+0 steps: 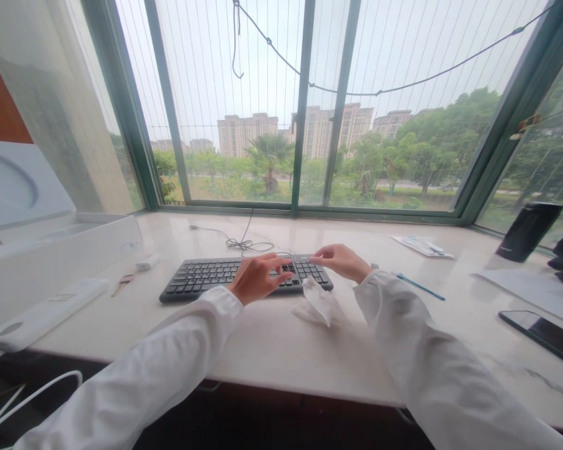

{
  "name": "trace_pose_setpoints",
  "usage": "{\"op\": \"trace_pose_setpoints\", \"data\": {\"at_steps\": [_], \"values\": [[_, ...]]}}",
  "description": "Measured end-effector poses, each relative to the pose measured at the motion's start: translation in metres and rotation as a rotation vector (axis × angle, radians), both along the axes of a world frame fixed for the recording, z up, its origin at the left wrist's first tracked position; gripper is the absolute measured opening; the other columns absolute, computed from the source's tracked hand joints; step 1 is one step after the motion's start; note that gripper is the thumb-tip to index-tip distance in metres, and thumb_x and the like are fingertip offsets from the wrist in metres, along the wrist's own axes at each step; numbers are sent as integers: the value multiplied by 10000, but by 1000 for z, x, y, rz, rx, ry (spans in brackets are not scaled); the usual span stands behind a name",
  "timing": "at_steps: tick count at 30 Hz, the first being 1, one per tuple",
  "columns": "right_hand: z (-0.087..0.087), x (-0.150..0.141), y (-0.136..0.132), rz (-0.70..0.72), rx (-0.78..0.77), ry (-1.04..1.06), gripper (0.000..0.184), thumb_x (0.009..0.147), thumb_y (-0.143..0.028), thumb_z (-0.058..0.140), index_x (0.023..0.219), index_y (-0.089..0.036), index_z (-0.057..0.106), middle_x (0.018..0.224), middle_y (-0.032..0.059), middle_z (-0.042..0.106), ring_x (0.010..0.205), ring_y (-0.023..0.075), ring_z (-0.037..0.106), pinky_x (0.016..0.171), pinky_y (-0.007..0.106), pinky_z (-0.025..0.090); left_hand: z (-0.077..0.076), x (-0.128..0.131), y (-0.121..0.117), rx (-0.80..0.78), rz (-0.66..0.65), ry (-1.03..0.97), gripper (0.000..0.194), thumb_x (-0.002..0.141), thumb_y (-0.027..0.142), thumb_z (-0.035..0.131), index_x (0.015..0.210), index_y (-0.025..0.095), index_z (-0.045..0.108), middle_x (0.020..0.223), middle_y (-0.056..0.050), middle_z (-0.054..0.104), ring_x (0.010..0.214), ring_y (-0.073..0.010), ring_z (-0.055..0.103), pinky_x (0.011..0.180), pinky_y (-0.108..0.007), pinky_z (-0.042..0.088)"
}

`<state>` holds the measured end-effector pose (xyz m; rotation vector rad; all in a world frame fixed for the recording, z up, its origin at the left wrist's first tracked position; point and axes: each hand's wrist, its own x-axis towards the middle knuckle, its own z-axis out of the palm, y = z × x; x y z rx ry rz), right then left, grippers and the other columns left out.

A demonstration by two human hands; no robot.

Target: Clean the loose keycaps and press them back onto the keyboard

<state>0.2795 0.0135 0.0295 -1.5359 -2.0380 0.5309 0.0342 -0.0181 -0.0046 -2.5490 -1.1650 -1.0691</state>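
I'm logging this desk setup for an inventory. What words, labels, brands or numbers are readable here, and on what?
Nothing here can be read for certain.
Black keyboard: key legends too small to read.
Large white box: small print on its side, too blurred to read.
Long white case: small label, too blurred to read.
Papers on the sill: printing too small to read.

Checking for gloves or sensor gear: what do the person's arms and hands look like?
A long, loose white fabric left sleeve and a matching white fabric right sleeve cover the arms, both creased at the cuffs. The bare left hand and bare right hand show no gloves, cables or markings.
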Motion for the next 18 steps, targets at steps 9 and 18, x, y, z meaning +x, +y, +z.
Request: {"op": "trace_pose_setpoints", "data": {"at_steps": [9,18], "values": [[-16,-44,-12,285,-115,124,476,752,-584,603,835,-143,760,668,29,642,650,145,516,560,255,339,-6,6,1,52,-68,-93,221,844,431,629,913,243,722,894,4,733,771,-139,681,687,-220,500],[12,2,-24,541,-255,-231,547,557,-512,802,1011,-220,715,918,26,673,756,155,515,667,259,402,-9,2,7,87,-119,-102,236,796,409,689,962,245,730,936,0,737,793,-138,689,742,-233,536]]}}
